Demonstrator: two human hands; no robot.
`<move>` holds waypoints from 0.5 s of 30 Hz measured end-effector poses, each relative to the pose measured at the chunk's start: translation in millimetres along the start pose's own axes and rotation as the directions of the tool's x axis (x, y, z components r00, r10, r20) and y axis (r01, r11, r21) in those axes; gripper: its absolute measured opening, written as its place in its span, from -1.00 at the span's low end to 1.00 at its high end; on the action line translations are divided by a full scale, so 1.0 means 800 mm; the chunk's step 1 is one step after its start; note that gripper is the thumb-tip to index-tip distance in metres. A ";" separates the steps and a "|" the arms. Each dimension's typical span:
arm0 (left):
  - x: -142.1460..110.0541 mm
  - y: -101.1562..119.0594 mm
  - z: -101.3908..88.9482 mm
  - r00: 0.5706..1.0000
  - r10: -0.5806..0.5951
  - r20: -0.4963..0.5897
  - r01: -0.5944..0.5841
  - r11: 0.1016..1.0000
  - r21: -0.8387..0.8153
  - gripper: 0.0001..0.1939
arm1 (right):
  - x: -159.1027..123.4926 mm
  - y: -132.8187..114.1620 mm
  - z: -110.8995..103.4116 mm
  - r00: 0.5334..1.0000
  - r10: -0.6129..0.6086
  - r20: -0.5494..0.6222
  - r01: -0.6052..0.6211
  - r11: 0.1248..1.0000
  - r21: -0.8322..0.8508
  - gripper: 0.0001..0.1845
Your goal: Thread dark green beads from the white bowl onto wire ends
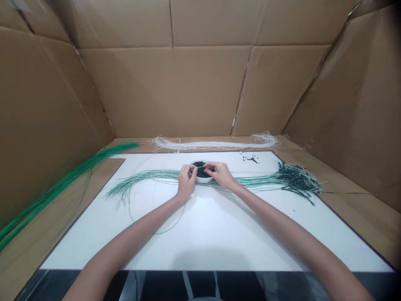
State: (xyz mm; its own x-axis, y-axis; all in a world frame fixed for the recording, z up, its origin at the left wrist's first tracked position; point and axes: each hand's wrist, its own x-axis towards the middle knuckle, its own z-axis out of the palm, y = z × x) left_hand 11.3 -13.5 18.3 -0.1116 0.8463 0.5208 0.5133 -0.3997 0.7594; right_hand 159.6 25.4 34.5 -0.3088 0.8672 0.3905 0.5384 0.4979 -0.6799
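A white bowl (204,180) full of small black beads (199,164) stands at the middle of the white board. My left hand (187,179) is closed in a pinch at the bowl's left rim, on a thin green string (171,228) that loops down over the board. A short pale end of string shows between the two hands, above the beads. My right hand (221,173) is over the bowl's right side, its thumb and finger pinched together; what they hold is too small to make out. Behind the hands lies a bundle of green strings (156,173).
At the right, the bundle ends in dark beaded, pale-tipped strands (296,177). Loose black beads (252,159) lie at the back right. A white string bundle (213,145) lies along the back, and green strings (72,179) at the left. Cardboard walls (163,92) enclose the white board (213,234).
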 end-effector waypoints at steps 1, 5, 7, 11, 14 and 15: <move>0.000 0.000 0.000 1.000 0.001 0.000 -0.001 1.000 -0.002 -0.83 | -0.001 -0.001 -0.001 1.000 -0.004 -0.015 0.004 1.000 0.020 -0.84; -0.002 0.002 -0.001 1.000 0.028 -0.007 -0.028 0.999 -0.031 -0.86 | -0.008 -0.004 -0.005 0.995 -0.029 -0.099 0.039 0.994 0.099 -0.88; -0.003 0.003 -0.002 0.999 0.050 -0.013 -0.051 0.998 -0.044 -0.86 | -0.011 -0.005 -0.005 0.992 -0.024 -0.123 0.044 0.985 0.167 -0.87; -0.007 0.005 -0.002 0.994 0.107 -0.009 -0.108 0.994 -0.024 -0.86 | -0.014 -0.006 -0.002 0.995 -0.004 -0.102 0.038 0.941 0.337 -0.81; -0.009 0.007 -0.002 0.991 0.133 -0.002 -0.133 0.991 0.000 -0.86 | -0.014 -0.005 0.000 0.997 0.004 -0.077 0.029 0.907 0.421 -0.79; -0.009 0.007 -0.002 0.991 0.136 -0.001 -0.136 0.991 0.004 -0.86 | -0.014 -0.004 0.000 0.997 0.007 -0.075 0.026 0.902 0.432 -0.79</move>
State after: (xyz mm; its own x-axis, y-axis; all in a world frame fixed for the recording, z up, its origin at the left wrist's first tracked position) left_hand 13.3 -22.7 19.3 -0.0420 0.7837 0.6197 0.5274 -0.5093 0.6800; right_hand 161.2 14.0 32.5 -0.2454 0.8682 0.4314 0.1390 0.4719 -0.8706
